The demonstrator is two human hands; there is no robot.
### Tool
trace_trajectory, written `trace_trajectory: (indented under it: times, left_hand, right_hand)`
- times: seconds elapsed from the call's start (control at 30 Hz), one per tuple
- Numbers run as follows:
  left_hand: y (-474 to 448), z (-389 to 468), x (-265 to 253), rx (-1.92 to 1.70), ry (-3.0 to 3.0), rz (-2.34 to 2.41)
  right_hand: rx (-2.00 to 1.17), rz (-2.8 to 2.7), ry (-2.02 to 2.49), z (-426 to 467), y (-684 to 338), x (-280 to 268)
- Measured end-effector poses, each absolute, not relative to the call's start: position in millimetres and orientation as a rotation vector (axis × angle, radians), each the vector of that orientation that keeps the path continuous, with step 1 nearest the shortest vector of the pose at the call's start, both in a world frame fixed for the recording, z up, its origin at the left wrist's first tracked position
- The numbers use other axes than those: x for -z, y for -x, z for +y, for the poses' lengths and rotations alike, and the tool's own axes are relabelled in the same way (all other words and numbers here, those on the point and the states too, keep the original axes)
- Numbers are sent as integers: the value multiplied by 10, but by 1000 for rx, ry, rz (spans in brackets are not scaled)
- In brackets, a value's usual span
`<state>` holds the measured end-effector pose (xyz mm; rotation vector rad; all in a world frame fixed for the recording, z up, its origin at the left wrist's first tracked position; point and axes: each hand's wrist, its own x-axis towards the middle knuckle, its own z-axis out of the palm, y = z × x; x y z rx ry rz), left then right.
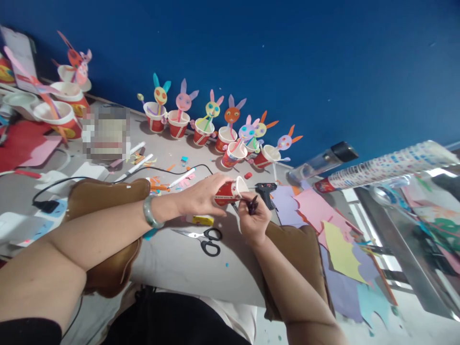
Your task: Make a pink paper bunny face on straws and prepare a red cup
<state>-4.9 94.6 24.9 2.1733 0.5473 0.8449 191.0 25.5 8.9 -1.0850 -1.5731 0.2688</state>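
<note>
A red paper cup [227, 193] with a white rim lies tilted in my left hand [203, 195], its mouth turned to the right. My right hand [254, 221] is closed on a small dark purple tool [253, 205] beside the cup's rim. Fingers hide most of that tool, so its kind is unclear. Below the cup, black-handled scissors [209, 239] lie on the table with a small yellow box [203, 220] above them. A black glue gun [266, 191] rests just beyond my right hand.
Several cups with paper rabbits [204, 132] stand along the blue wall. More decorated cups [59, 120] are at the left. Brown cushions [108, 206] lie under both forearms. Coloured paper sheets [341, 254] spread at the right, near a long cup stack [388, 167]. A black cable [165, 168] crosses the table.
</note>
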Motion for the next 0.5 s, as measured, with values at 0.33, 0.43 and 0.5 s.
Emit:
trace_trajectory:
  times: [0.33, 0.43, 0.5]
  left_hand:
    - [-5, 872, -302, -785, -1695, 727]
    - [-25, 861, -299, -779, -1515, 707]
    - [-36, 854, -284, -788, -1545, 701]
  right_hand:
    - [-206, -1750, 1028, 181, -1901, -250]
    - [-261, -1659, 1084, 204, -1914, -262]
    - [-299, -1638, 1102, 198, -1891, -254]
